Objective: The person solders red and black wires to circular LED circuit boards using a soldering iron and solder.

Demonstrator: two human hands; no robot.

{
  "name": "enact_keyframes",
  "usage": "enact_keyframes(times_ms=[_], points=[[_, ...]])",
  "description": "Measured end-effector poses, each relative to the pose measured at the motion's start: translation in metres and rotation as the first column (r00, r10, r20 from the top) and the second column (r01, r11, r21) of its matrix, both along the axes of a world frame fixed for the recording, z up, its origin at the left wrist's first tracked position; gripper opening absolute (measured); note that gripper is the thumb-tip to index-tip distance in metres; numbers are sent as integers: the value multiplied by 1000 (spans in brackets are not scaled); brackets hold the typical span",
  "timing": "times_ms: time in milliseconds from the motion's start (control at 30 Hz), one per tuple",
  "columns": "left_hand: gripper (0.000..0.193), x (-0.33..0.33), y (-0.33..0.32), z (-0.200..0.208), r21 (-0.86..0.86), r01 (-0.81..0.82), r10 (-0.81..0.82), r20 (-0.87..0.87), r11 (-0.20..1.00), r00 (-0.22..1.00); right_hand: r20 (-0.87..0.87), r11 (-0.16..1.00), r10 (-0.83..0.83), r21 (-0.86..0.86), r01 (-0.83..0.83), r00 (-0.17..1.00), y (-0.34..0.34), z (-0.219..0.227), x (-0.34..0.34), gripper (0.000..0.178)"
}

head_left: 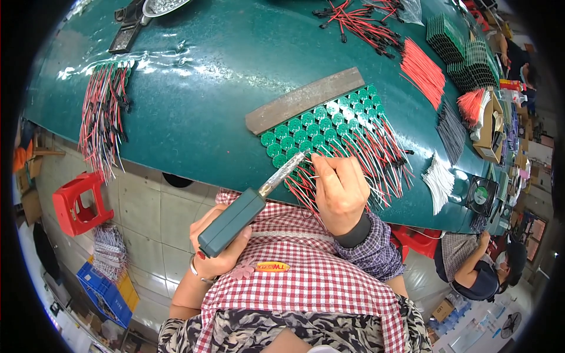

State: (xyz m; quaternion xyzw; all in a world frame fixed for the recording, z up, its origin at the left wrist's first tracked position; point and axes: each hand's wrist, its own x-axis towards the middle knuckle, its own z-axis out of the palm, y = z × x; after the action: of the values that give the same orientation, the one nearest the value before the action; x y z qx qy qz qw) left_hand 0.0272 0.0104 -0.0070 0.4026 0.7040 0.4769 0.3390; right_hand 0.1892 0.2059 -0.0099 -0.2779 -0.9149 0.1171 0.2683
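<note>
Gripping a boxy plastic iron [233, 222] — left hand [222, 262]; right fingers [324, 170] pinch thin wires [303, 187].

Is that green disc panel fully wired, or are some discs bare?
The green disc panel is only partly wired: red and white wires fan from its lower side, while discs beside the metal bar show none.
</note>
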Motion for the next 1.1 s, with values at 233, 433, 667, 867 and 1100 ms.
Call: enact_keyframes(times_ms=[233, 433, 667, 867, 1100], points=[[28, 5, -14, -3, -37, -130, 133, 134, 991, 982, 11, 1000, 5, -10, -5, 1000, 0, 1, 1, 30], [31, 3, -12, -2, -26, -92, 94, 93, 995, 991, 11, 1000, 1, -4, -1, 1000, 0, 0, 1, 30], [34, 3, -13, 0, -78, -132, 141, 118, 988, 983, -26, 999, 0, -34, -1, 1000, 2, 3, 2, 31], [31, 4, -16, -1, -49, -203, 208, 181, 978, 961, -102, 999, 4, -48, -9, 995, -3, 7, 5, 41], [26, 6, -21, -3, -35, -230, 232, 175, 973, 957, -16, 994, -17, -111, 15, 1000, -13, 4, -2, 50]])
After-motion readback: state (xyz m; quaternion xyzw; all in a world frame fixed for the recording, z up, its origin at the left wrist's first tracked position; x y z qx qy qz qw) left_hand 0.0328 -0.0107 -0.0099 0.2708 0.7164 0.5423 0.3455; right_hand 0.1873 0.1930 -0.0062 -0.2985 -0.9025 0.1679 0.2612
